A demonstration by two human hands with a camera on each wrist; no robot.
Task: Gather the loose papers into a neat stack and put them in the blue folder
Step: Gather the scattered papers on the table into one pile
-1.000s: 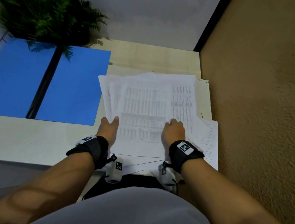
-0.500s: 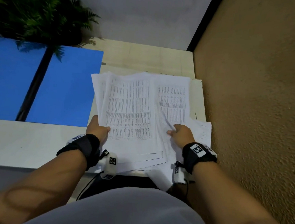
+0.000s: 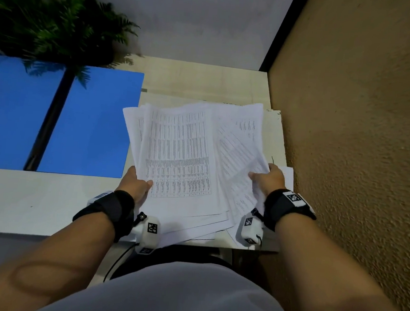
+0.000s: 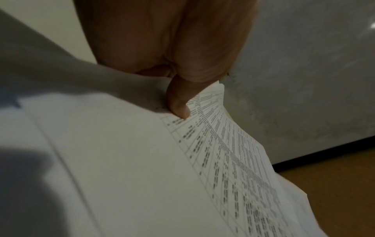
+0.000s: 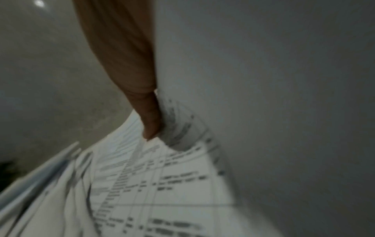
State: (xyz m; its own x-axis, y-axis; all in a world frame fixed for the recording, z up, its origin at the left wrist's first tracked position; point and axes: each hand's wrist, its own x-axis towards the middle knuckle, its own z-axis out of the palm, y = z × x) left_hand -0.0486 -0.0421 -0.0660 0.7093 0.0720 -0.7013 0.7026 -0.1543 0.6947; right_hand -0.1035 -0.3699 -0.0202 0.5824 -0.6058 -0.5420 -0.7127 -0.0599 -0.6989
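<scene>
A fanned pile of printed white papers point(image 3: 181, 158) lies on the pale desk point(image 3: 36, 201), right of the open blue folder point(image 3: 91, 122). My left hand point(image 3: 136, 183) grips the pile's lower left edge; its thumb point(image 4: 178, 105) presses on the top sheet point(image 4: 142, 160), and its fingers are hidden beneath. My right hand point(image 3: 268, 177) pinches the right-hand sheets point(image 3: 238, 153) near their lower right corner, its thumb point(image 5: 151, 125) on top of a curled printed sheet point(image 5: 162, 184). One more sheet point(image 3: 289, 176) lies flat past the right hand.
A green fern point(image 3: 50, 23) leans over the folder's far end, with a dark stem point(image 3: 49, 123) crossing the blue surface. A tan textured wall point(image 3: 359, 143) runs close along the desk's right side. A white wall point(image 3: 197, 19) stands behind the desk.
Both hands went from lying flat on the sheets to gripping their edges. The right hand has shifted right and farther away, taking sheets with it; the pile's right half now fans out at an angle.
</scene>
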